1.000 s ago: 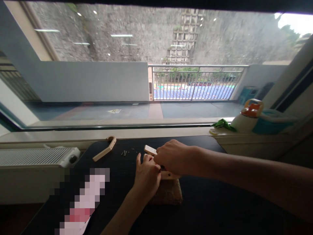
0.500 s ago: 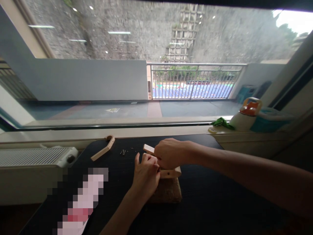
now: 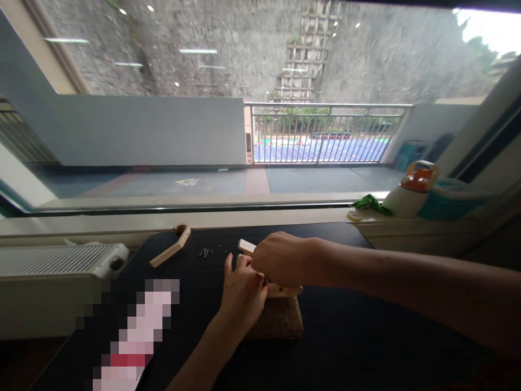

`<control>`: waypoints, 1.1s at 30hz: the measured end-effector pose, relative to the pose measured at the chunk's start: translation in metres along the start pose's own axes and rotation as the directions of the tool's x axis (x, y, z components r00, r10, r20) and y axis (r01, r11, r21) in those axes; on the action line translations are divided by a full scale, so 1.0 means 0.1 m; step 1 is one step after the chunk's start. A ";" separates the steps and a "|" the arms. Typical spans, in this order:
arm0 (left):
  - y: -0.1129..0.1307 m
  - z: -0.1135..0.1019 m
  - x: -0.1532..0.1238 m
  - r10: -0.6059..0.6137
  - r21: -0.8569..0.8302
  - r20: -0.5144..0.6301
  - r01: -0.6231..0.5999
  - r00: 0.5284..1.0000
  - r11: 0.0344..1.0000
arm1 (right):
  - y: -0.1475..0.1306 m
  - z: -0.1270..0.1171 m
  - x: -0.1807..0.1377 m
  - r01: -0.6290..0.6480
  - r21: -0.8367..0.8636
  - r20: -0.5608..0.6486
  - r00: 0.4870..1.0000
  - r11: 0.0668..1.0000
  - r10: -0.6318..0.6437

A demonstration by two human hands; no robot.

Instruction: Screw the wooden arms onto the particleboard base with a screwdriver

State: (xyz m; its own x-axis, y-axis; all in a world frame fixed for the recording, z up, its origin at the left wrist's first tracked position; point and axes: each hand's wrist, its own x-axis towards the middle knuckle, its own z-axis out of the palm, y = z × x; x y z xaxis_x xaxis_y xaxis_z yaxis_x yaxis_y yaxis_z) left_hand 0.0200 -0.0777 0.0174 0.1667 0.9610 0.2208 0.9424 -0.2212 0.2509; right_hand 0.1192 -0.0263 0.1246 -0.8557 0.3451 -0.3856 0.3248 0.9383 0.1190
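My left hand (image 3: 243, 290) has its fingers curled against a pale wooden piece (image 3: 280, 291) with a small hole in its side, one finger sticking up apart from the others. This piece lies over a rough brown block (image 3: 280, 320) on the black table. Close above, touching or nearly touching the left fingers, is my right hand (image 3: 280, 258), closed, back of the hand up. Whatever its fingers hold is hidden. A pale wooden end (image 3: 246, 246) pokes out behind the right hand; I cannot tell whether it belongs to the same piece.
A hooked wooden part (image 3: 173, 250) lies at the table's back left. Several small metal screws or nails (image 3: 204, 252) are near the hands. A blurred pink item (image 3: 138, 331) is front left. On the sill stand a white and orange jug (image 3: 409, 193), a green cloth (image 3: 370, 204) and a teal container (image 3: 451, 201).
My right hand has shifted slightly left and its wrist has turned a little. The visible end of the wooden piece looks slightly tilted. My left hand stays in place.
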 end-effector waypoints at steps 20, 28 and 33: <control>-0.01 -0.01 0.01 0.016 0.021 0.005 -0.016 1.000 1.000 | 0.03 0.04 -0.04 -0.004 0.019 -0.048 0.999 1.000 0.005; -0.01 -0.01 0.00 0.055 0.017 -0.002 -0.055 0.998 0.998 | 0.11 0.02 -0.08 -0.131 0.162 -0.014 0.991 0.978 0.135; -0.01 -0.02 -0.01 0.068 0.024 -0.010 -0.068 0.998 0.997 | 0.09 0.02 -0.14 -0.236 0.207 -0.007 0.970 0.949 0.243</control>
State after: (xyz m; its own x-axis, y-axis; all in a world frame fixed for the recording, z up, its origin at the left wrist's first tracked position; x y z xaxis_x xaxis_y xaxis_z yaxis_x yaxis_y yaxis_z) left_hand 0.0184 -0.0786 0.0185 0.2273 0.9420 0.2471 0.9355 -0.2816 0.2132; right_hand 0.1348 -0.0228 0.1293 -0.7543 0.5625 -0.3384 0.5937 0.8046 0.0142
